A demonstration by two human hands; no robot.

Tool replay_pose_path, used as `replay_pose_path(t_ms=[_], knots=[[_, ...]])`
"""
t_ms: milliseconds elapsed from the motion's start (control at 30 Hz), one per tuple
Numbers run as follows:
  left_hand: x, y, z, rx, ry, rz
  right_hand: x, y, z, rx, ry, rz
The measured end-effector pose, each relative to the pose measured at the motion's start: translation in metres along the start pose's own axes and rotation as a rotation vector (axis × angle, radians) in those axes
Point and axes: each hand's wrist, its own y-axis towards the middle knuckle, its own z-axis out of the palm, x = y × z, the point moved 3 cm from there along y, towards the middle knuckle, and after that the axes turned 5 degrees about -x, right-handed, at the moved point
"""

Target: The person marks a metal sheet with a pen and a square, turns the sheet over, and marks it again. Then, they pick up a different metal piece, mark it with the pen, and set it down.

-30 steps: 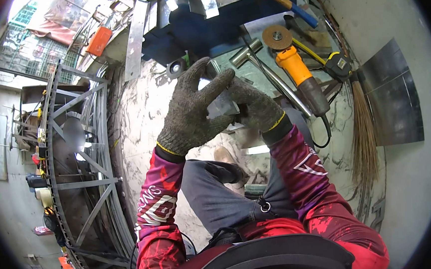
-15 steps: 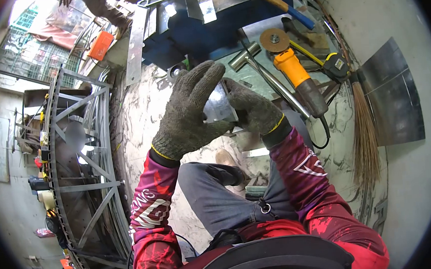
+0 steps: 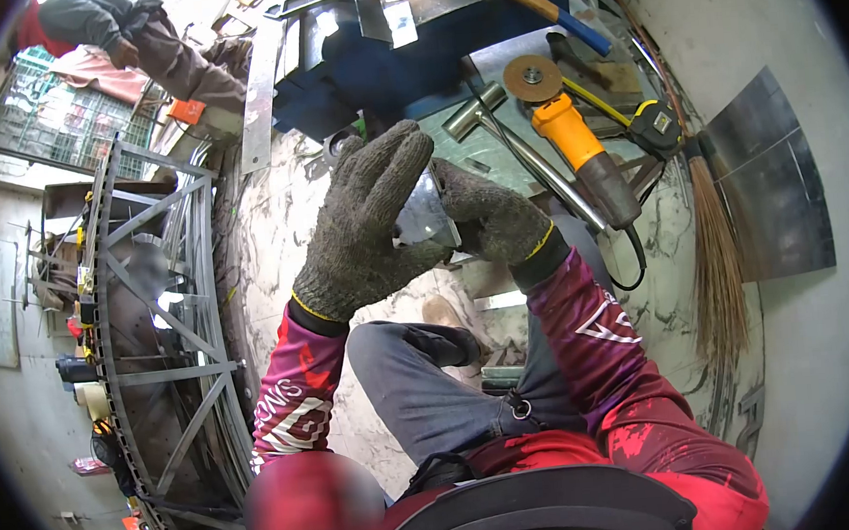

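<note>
A small shiny piece of sheet metal (image 3: 427, 216) is held between my two gloved hands, above the floor and in front of my knees. My left hand (image 3: 358, 225), in a dark grey knit glove, lies along its left side with long fingers pointing up and the thumb across the lower edge. My right hand (image 3: 496, 213), gloved the same way, grips its right edge. The gloves cover much of the piece. Just past my left fingertips is a small round metal part (image 3: 339, 145), partly hidden.
To the right lie an orange angle grinder (image 3: 573, 136) with a cutting disc, a steel-headed hammer (image 3: 478, 112), a tape measure (image 3: 655, 129) and a broom (image 3: 714, 255). Ahead stands a blue metal block (image 3: 372, 77) bearing a wooden-handled hammer (image 3: 534, 3). Metal rack (image 3: 171, 371) left; another person (image 3: 158, 47) upper left.
The other person at the upper left has come further into view, now partly covering the orange box. My view has shifted slightly. Both hands keep nearly the same hold on the sheet metal.
</note>
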Motion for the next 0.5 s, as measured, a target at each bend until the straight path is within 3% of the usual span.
replay_pose_path(t_ms=[200,500], knots=[[-0.008,0.005,-0.002,-0.009,-0.024,-0.104,-0.006,0.001,0.000,0.022,0.068,-0.041],[-0.005,0.004,0.004,-0.090,-0.170,-0.051,0.003,-0.003,0.010,-0.057,0.009,-0.043]])
